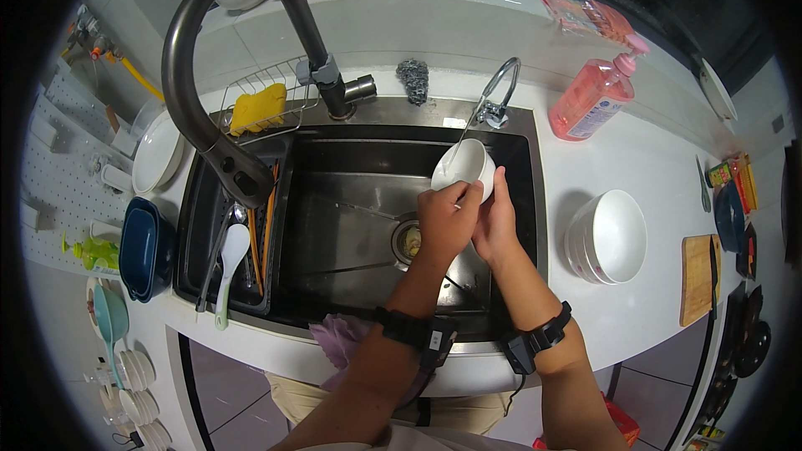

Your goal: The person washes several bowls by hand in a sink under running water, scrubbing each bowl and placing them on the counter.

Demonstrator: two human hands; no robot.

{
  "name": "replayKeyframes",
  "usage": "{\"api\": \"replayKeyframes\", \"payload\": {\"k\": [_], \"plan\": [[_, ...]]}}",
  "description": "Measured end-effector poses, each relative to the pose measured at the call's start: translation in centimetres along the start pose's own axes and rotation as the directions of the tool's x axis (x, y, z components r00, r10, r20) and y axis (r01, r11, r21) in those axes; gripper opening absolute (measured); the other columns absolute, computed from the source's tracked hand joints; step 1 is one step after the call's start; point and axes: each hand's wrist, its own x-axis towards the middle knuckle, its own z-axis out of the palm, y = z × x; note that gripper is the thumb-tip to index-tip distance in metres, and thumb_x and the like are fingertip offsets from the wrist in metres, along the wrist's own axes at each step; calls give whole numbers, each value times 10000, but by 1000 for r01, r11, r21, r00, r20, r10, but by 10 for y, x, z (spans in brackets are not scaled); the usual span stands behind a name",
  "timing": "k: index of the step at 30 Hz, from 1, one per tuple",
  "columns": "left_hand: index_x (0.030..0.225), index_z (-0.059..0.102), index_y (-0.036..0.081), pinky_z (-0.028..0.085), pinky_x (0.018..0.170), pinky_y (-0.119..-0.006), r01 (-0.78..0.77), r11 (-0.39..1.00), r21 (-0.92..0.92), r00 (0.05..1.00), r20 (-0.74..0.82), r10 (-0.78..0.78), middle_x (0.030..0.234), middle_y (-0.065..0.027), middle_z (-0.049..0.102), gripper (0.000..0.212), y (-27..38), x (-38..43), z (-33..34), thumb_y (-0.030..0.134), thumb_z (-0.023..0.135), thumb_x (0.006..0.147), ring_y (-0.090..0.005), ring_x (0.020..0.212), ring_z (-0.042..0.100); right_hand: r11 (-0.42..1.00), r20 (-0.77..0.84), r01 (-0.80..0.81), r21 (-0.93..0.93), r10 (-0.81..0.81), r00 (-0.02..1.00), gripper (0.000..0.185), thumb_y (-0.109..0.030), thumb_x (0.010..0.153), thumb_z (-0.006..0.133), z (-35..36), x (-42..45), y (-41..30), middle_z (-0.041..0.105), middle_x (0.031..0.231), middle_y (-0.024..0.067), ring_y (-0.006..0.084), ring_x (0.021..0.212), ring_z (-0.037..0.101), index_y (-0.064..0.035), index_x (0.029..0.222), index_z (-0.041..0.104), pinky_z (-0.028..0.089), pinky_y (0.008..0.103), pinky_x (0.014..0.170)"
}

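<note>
A white bowl (pixel 463 169) is tilted over the right part of the dark sink (pixel 351 213), under a thin stream of water from the small chrome tap (pixel 501 91). My left hand (pixel 448 213) is closed at the bowl's near rim, with a small pale thing, too small to name, showing at its fingers. My right hand (pixel 498 219) supports the bowl from its right side and underneath, fingers extended along the wall. The sink drain (pixel 410 241) holds some yellowish scraps. A stack of white bowls (pixel 617 238) stands on the counter at the right.
The large dark faucet (pixel 235 169) arches over the left sink tray, which holds chopsticks (pixel 269 225) and a rice paddle (pixel 232 257). A wire rack holds a yellow sponge (pixel 260 109). Behind lie a steel scourer (pixel 413 81) and a pink soap bottle (pixel 592 100). A purple cloth (pixel 341 338) hangs at the front edge.
</note>
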Motion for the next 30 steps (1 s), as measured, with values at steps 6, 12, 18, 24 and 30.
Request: {"api": "replayKeyframes", "payload": {"k": [6, 12, 18, 24, 30], "plan": [[656, 613, 31, 404, 605, -351, -109, 993, 54, 994, 10, 108, 529, -110, 563, 275, -1, 0, 0, 254, 594, 815, -280, 492, 545, 1000, -14, 2, -23, -2, 1000, 509, -475, 942, 424, 5, -3, -1, 572, 1139, 95, 208, 1033, 573, -54, 1224, 469, 476, 338, 878], [703, 643, 74, 321, 840, -411, -190, 918, 349, 981, 27, 193, 719, -80, 648, 207, -3, -5, 3, 265, 613, 779, -241, 748, 599, 998, 6, -60, 23, 60, 998, 522, -498, 941, 405, -5, 3, 2, 573, 1133, 94, 211, 1034, 564, -65, 1219, 488, 454, 343, 905], [1049, 646, 77, 298, 970, -431, -272, 835, 479, 945, -29, 325, 1179, -121, 594, 338, -3, -7, 5, 277, 628, 778, -268, 1113, 529, 998, 51, -53, -32, 54, 997, 619, -576, 926, 329, -4, 1, 2, 522, 1239, 121, 259, 1138, 508, -83, 1280, 453, 418, 391, 961], [1171, 560, 11, 309, 1007, -508, -300, 854, 426, 942, -11, 336, 1297, -232, 472, 512, -7, -4, 6, 280, 637, 742, -383, 1202, 449, 997, 74, -80, -19, 81, 994, 630, -585, 914, 347, 1, -2, 1, 518, 1253, 120, 260, 1150, 502, -89, 1289, 450, 409, 387, 973], [1193, 544, 22, 351, 982, -468, -322, 848, 421, 932, -19, 363, 1318, -230, 447, 489, -9, -5, 7, 244, 633, 767, -399, 1174, 461, 996, 71, -86, -20, 88, 994, 621, -585, 913, 349, 2, -3, 0, 529, 1237, 113, 258, 1137, 511, -95, 1276, 464, 414, 383, 966]]}}
